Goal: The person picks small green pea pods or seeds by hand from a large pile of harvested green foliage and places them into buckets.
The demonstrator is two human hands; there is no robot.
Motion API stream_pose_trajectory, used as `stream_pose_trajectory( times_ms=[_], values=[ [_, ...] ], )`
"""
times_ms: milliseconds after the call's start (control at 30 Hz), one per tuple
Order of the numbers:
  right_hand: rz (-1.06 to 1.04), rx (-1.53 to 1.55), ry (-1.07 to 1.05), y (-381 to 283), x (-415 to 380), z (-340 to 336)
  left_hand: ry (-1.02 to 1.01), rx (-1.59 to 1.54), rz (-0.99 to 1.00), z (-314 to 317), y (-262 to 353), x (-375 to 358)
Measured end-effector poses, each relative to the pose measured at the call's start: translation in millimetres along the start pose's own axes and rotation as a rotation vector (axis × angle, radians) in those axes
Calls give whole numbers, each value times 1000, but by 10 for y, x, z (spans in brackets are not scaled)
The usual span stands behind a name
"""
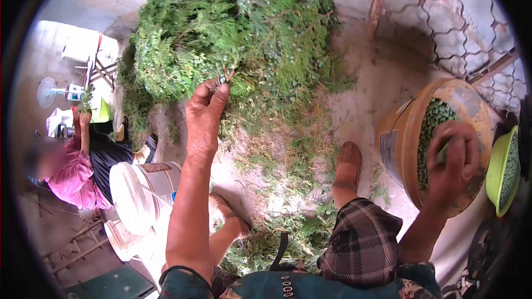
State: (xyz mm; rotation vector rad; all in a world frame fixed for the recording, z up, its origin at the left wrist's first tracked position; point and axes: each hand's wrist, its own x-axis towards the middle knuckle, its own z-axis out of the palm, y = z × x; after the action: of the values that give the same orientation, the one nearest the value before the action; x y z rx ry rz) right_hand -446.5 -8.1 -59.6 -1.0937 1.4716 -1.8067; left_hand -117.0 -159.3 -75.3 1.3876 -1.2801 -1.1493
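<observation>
In the head view my left hand (208, 112) is raised in front of the pile of green branches (238, 44), its thumb and fingers pinched on a small brown-stemmed sprig (227, 73). My right hand (453, 158) is over the mouth of the orange-brown bucket (404, 138), its fingers curled; whether anything is in them cannot be made out. Small green berries or bits (438, 112) fill the part of the bucket that shows. Loose green clippings (288, 160) lie on the floor between my feet.
A green basin (503, 171) with similar contents stands right of the bucket. Left are white buckets (136, 199) and a seated person in pink (77, 174), holding a sprig. A fan (49, 93) is behind. Wire mesh (457, 16) and a rusty post (379, 3) stand upper right.
</observation>
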Motion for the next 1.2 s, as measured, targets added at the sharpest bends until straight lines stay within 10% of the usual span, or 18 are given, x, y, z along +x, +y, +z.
stream_pose_trajectory(
  times_ms=[233, 333, 400, 667, 1067, 1200],
  values=[
    [-277, -967, -34, -169, 228, -406, -62, -59, 131, -177, 607, -507],
    [150, -199, -104, -693, 26, 272, -108, -87, 154, -175, 832, -735],
    [-71, -199, -415, -873, -17, 696, -141, -108, 122, -206, 950, -879],
    [115, 242, -815, -1226, -223, 1741, -160, -328, -41, -309, 1234, -1398],
    [21, -69, -741, -1222, -521, 2107, 44, 643, 548, -631, 1069, -1475],
    [139, 170, -807, -1104, -524, 2141, -133, 145, 124, -757, 1037, -1482]
  ],
)
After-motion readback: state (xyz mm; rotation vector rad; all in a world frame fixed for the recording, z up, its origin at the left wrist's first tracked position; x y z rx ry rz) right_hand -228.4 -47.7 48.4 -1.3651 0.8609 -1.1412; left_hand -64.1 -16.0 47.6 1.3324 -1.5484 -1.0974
